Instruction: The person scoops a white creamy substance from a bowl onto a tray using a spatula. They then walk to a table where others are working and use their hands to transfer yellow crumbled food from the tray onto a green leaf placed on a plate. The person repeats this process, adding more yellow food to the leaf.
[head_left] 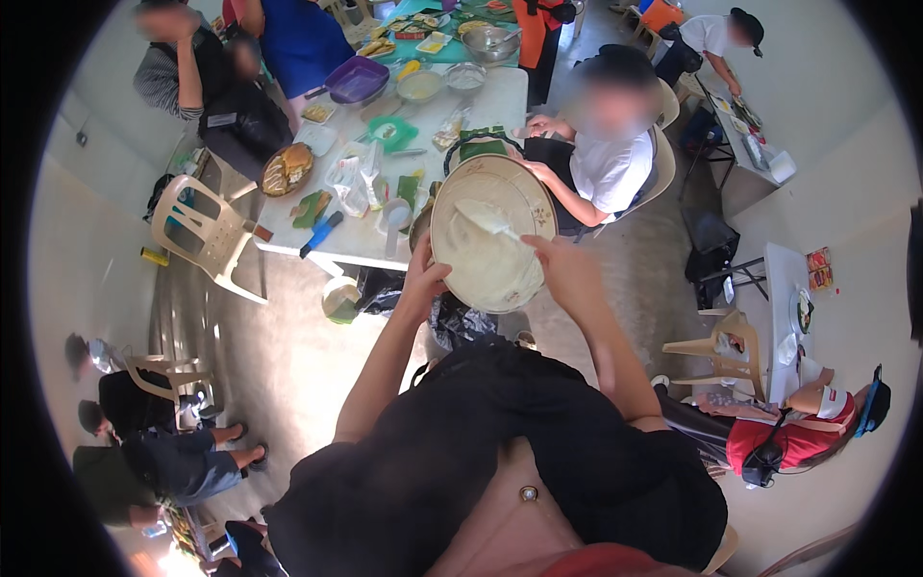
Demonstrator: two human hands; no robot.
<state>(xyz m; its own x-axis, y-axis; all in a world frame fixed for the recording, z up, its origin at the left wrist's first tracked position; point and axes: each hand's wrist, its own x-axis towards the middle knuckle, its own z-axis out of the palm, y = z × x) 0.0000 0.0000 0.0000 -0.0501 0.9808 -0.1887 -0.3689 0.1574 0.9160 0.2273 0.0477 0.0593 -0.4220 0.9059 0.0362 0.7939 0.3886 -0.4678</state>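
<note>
A wide cream bowl [450,190] with a printed pattern on its inner wall is held up in front of me, past the near edge of the table. Pale, thick batter [481,269] covers its bottom. My left hand [423,277] is closed on the bowl's left rim, thumb over the edge. In my right hand [560,264] is the handle end of a pale spatula [488,217], whose blade lies in the batter. Its fingers are closed and partly hidden. Beyond the bowl a dark-edged tray [481,147] with green leaf pieces is partly covered.
A white table [385,252] bears a purple basin [357,80], a green bowl [389,133], plastic bags [351,183] and a blue-handled tool [322,234]. A seated person in white [615,154] is close at the right. A plastic chair [207,226] stands left; a black bag [461,319] lies below the bowl.
</note>
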